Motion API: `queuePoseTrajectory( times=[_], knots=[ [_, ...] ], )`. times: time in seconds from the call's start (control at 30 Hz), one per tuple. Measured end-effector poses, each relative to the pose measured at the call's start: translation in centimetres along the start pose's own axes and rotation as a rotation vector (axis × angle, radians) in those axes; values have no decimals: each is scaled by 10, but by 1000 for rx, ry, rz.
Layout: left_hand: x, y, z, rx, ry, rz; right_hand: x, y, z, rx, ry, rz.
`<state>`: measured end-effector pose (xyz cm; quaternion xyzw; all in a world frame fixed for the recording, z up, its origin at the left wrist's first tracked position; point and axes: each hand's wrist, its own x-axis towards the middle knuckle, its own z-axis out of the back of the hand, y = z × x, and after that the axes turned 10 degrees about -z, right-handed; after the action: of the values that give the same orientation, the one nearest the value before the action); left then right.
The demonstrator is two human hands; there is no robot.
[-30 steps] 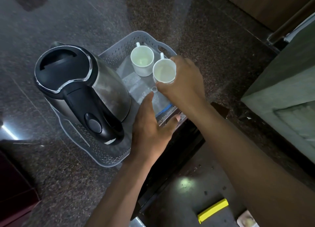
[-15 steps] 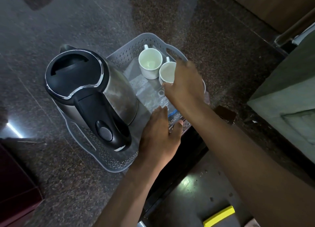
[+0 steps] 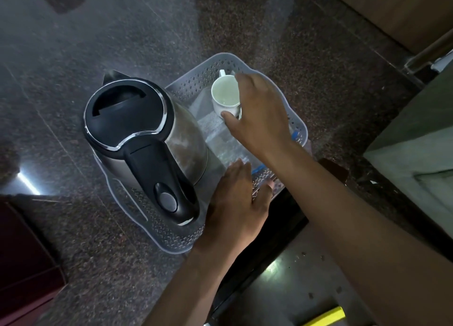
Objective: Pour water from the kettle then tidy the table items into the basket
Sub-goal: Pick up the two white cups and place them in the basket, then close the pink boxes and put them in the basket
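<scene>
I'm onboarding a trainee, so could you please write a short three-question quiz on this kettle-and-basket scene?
1. True or false: the kettle stands inside the basket.
2. Which hand rests on the basket's near rim: A left hand, B right hand?
3. Fill in: the kettle's lid is ____.

Key
1. True.
2. A; the right hand is over the white cup at the far end of the basket, thumb by its side.
3. Closed.

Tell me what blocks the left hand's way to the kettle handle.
Nothing visible does. The left hand rests on the basket rim beside the kettle, and only open basket floor lies between it and the black handle.
</scene>
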<state>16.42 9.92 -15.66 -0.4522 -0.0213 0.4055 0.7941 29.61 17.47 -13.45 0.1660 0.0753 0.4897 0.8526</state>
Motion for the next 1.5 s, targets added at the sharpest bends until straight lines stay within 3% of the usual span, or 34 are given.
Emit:
queuePoseTrajectory(
  times=[0.73,1.07,1.23,1.33,1.5],
  knots=[
    [-6,3,-9,4,-83,-21,21,7,-26,45,-98,-92],
    [-6,1,-3,-125,-151,-11,11,6,-6,11,-63,-89],
    [-12,-11,0,-109,-166,-89,-17,-5,24,98,-95,-159],
    [-22,-28,4,-77,-208,-227,-43,-14,49,190,-98,-169],
    [-41,-54,-12,-199,-291,-387,-105,-43,85,304,-155,-229]
  ],
)
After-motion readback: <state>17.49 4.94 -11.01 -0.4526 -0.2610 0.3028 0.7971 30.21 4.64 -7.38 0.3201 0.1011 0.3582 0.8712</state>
